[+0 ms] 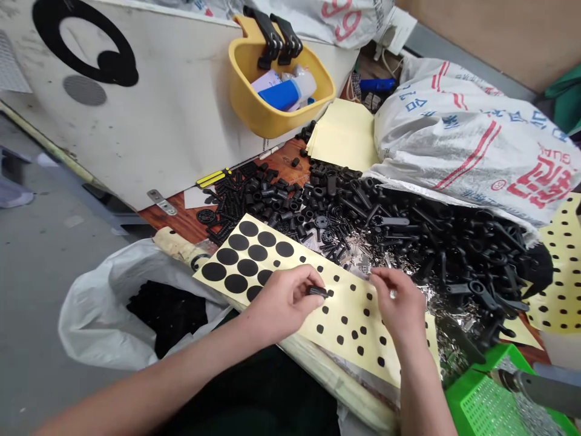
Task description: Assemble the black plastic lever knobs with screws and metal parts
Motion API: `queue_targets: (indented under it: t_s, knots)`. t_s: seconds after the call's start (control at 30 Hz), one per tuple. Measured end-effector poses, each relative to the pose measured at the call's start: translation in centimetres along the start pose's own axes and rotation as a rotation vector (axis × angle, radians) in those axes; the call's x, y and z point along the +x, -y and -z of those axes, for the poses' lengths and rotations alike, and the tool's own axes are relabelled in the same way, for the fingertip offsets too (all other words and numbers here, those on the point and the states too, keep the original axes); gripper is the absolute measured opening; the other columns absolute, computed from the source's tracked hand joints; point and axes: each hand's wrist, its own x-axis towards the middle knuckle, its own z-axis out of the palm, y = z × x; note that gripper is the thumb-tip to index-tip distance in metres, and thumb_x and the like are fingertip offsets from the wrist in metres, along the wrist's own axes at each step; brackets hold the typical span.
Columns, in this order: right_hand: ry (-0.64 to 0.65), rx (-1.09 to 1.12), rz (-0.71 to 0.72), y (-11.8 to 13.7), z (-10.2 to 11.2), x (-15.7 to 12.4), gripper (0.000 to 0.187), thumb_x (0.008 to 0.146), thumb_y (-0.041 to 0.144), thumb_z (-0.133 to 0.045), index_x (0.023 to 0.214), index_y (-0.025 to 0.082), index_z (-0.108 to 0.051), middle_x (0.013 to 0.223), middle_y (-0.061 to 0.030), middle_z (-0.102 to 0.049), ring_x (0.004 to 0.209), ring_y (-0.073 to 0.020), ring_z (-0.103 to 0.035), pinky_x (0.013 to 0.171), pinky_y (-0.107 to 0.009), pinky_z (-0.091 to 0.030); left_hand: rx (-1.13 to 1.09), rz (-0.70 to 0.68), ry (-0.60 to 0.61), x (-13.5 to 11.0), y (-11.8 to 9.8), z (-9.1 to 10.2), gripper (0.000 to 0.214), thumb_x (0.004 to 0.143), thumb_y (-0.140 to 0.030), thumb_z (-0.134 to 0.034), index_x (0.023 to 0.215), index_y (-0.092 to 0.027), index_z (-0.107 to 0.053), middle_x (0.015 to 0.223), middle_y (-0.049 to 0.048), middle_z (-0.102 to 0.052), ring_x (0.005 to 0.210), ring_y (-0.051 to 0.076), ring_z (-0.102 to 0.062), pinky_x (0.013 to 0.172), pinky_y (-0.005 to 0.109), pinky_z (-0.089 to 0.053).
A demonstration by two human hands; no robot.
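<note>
Grey floor (27, 272) runs down the left side of the frame, with a white panel (181, 103) slanting across the upper left. Below it, at lower left, an open white bag (86, 321) holds a mass of black stuff (167, 318). A yellow bin (272, 124) is clipped to the panel at upper centre, with a blue-and-white object (285, 92) inside. Beneath it, a brown wooden tabletop (285, 158) shows between loose black parts.

A pale yellow sheet (347, 300) crosses the centre, large black discs at its left end and small black dots farther right. Over it, the left hand (281, 306) has thumb and fingers closed on a short black piece (316, 291), at the centre of the frame, its end just beside a dot. Behind lies a wide heap of black plastic parts (385, 221), with small shiny metal bits (363, 254) along its near edge.

Right of centre, the right hand (403, 309) has thumb and forefinger drawn close together near those bits; whether they grip anything, I cannot tell. A printed white sack (476, 136) fills the upper right, and a green basket (481, 393) stands at lower right.
</note>
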Motion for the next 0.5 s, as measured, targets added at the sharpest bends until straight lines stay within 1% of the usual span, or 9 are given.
queue_targets:
  t_s: [0.1, 0.17, 0.23, 0.33, 0.4, 0.5]
  knots:
    - [0.079, -0.070, 0.056, -1.1, -0.6, 2.6, 0.015, 0.077, 0.026, -0.057, 0.078, 0.020, -0.071, 0.082, -0.0045, -0.069, 0.067, -0.0173, -0.060, 0.067, -0.036, -0.050, 0.369, -0.099, -0.031, 0.7, 0.8, 1.2, 0.008, 0.074, -0.015, -0.058, 0.078, -0.019, -0.065, 0.074, 0.0013, -0.061, 0.072, 0.017, -0.052, 0.066, 0.030, -0.042]
    - [0.136, -0.101, 0.103, -1.2, -1.2, 3.5, 0.013, 0.075, 0.022, -0.059, 0.077, 0.022, -0.072, 0.083, -0.0034, -0.068, 0.069, -0.0174, -0.060, 0.066, -0.034, -0.048, 0.518, -0.189, -0.023, 0.9, 1.3, 1.7, 0.011, 0.076, -0.013, -0.057, 0.079, -0.019, -0.066, 0.082, 0.0040, -0.063, 0.086, 0.021, -0.053, 0.077, 0.034, -0.043]
    - [0.172, -0.124, 0.144, -1.1, -1.7, 3.8, 0.013, 0.074, 0.018, -0.059, 0.074, 0.022, -0.071, 0.082, -0.0029, -0.066, 0.070, -0.0177, -0.059, 0.063, -0.032, -0.046, 0.621, -0.246, 0.012, 0.8, 1.6, 2.0, 0.014, 0.079, -0.012, -0.055, 0.078, -0.018, -0.067, 0.084, 0.0059, -0.063, 0.090, 0.023, -0.051, 0.080, 0.036, -0.043]
    - [0.182, -0.145, 0.192, -0.9, -2.2, 3.9, 0.016, 0.073, 0.011, -0.058, 0.073, 0.022, -0.069, 0.079, -0.0035, -0.064, 0.071, -0.0188, -0.057, 0.058, -0.030, -0.042, 0.699, -0.283, 0.029, 0.6, 1.9, 2.1, 0.018, 0.083, -0.010, -0.051, 0.077, -0.017, -0.067, 0.083, 0.0069, -0.061, 0.090, 0.023, -0.049, 0.079, 0.036, -0.043]
    - [0.183, -0.145, 0.224, -0.9, -2.4, 3.9, 0.016, 0.072, 0.010, -0.058, 0.072, 0.022, -0.068, 0.076, -0.0034, -0.063, 0.071, -0.0194, -0.057, 0.056, -0.029, -0.040, 0.704, -0.310, 0.009, 0.6, 2.3, 2.1, 0.018, 0.083, -0.010, -0.050, 0.079, -0.017, -0.065, 0.085, 0.0069, -0.060, 0.090, 0.023, -0.049, 0.079, 0.035, -0.044]
    - [0.166, -0.130, 0.255, -0.8, -2.6, 3.9, 0.017, 0.073, 0.010, -0.057, 0.064, 0.022, -0.064, 0.068, -0.0031, -0.060, 0.067, -0.0185, -0.055, 0.054, -0.028, -0.038, 0.694, -0.348, -0.034, 0.6, 3.1, 2.0, 0.015, 0.082, -0.009, -0.051, 0.084, -0.017, -0.064, 0.087, 0.0066, -0.059, 0.091, 0.022, -0.049, 0.079, 0.035, -0.045]
